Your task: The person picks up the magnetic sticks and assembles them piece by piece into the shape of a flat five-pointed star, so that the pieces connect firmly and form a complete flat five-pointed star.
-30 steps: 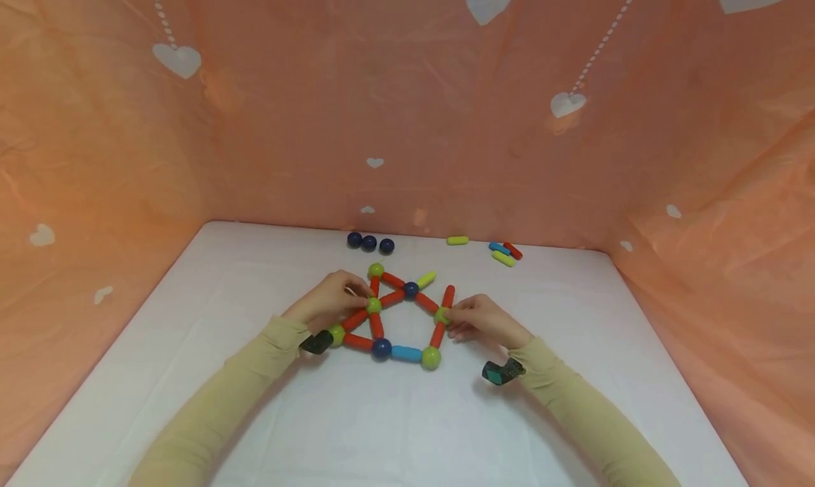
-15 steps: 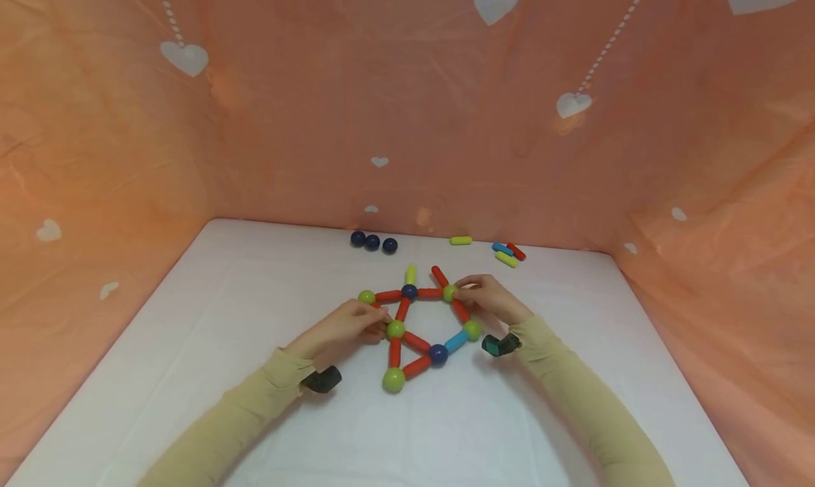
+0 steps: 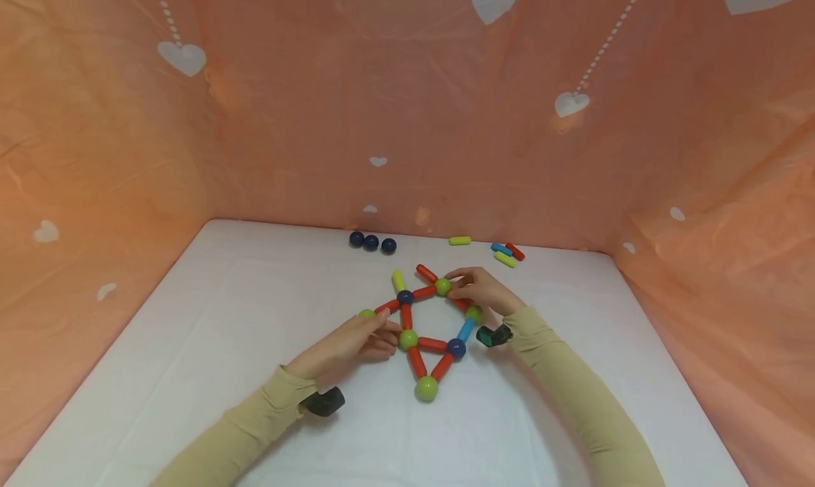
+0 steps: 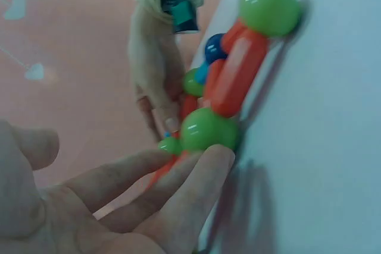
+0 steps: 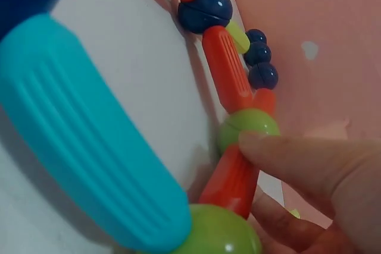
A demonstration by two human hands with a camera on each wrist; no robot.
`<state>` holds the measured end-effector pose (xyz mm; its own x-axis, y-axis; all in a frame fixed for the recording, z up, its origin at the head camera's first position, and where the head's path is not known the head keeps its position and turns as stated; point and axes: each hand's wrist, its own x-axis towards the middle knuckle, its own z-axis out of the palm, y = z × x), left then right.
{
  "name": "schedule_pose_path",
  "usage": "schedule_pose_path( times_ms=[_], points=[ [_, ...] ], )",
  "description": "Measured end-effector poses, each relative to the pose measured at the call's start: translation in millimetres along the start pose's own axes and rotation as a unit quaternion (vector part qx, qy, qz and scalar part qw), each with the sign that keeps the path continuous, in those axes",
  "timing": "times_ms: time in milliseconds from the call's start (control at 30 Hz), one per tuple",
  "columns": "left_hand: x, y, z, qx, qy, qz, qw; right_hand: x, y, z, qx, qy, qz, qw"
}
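Observation:
A flat frame of toy building rods (image 3: 433, 345) and balls, mostly red rods with green and dark blue balls, lies on the white table. It has one blue rod (image 3: 467, 330), and a yellow rod (image 3: 398, 280) sticks out at its far side. The left hand (image 3: 350, 347) touches a green ball (image 4: 205, 128) on the frame's left with extended fingertips, its thumb held away in the left wrist view. At the far right corner, the right hand (image 3: 487, 290) pinches another green ball (image 5: 247, 124), thumb on top and fingers partly hidden beyond a red rod (image 5: 231, 182).
Several loose rods lie at the table's back right, among them a yellow one (image 3: 460, 241) and a red one (image 3: 515, 252). Dark blue balls (image 3: 371, 243) sit in a row at the back. Orange cloth (image 3: 407, 119) with white hearts walls in the table (image 3: 573, 416).
The frame has turned clockwise as seen from above, its near green ball swinging from the left to the near middle. The left hand moved nearer, the right hand farther away.

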<state>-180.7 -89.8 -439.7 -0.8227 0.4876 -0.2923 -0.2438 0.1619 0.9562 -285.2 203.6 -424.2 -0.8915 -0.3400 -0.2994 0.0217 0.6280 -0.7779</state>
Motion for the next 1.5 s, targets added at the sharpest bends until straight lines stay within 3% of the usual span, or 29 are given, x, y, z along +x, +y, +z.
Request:
schedule_pose_path(
  times_ms=[133,300,467,633,767,867,1033,1267,1500],
  points=[
    [5.1,16.7,-11.8,0.033,-0.006,0.021,0.9992,0.7,1,-1,0.000,-0.005,-0.004,1.0000],
    [28.0,45.6,-34.6,0.084,0.027,0.090,0.9921,1.0,2,-2,-0.005,-0.005,-0.011,0.9999],
    [67.8,57.1,-61.4,0.052,0.087,0.135,0.9857,2.2,3,-3,-0.003,-0.007,-0.016,0.9998],
    [100.4,58.2,-80.2,0.000,0.123,0.151,0.9808,5.0,6,-3,0.001,-0.009,-0.018,0.9998],
    [117.0,56.4,-87.5,-0.022,0.137,0.149,0.9791,7.1,7,-3,0.003,-0.008,-0.021,0.9998],
    [126.3,54.4,-89.1,-0.026,0.145,0.130,0.9805,6.8,7,-3,0.004,-0.008,-0.024,0.9997],
    [134.3,54.2,-85.1,-0.025,0.129,0.096,0.9866,3.7,7,-4,0.009,-0.008,-0.017,0.9998],
    [141.0,58.3,-76.9,0.026,0.111,0.077,0.9905,3.7,7,-3,0.013,-0.003,-0.016,0.9998],
    [146.6,59.7,-66.6,0.074,0.114,0.072,0.9881,4.1,8,0,0.008,0.002,-0.020,0.9998]
  ],
)
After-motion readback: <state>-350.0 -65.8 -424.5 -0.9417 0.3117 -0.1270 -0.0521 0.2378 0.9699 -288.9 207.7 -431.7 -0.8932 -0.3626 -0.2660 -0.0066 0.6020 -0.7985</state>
